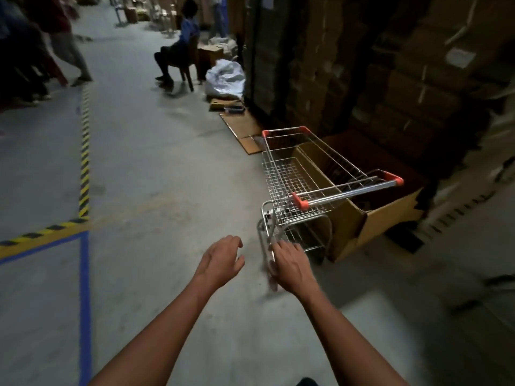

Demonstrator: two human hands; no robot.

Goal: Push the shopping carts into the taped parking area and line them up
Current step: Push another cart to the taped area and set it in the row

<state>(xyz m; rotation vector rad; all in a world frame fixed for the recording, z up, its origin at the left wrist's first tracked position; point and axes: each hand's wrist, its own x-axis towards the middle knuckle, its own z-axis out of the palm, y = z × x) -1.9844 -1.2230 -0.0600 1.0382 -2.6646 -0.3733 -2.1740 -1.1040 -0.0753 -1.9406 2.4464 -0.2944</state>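
A small wire shopping cart with orange corner caps stands on the concrete floor at the right, beside an open cardboard box. Its handle bar runs across the near end. My right hand is stretched out low, just in front of the cart's lower frame, fingers loosely spread; whether it touches the frame is unclear. My left hand hovers beside it to the left, fingers relaxed and holding nothing. Blue tape and yellow-black striped tape mark lines on the floor at the left.
A large open cardboard box sits against the cart's right side. Stacked cartons form a wall at the right. Flattened cardboard and a white sack lie ahead. One person sits on a chair; another person walks at the far left.
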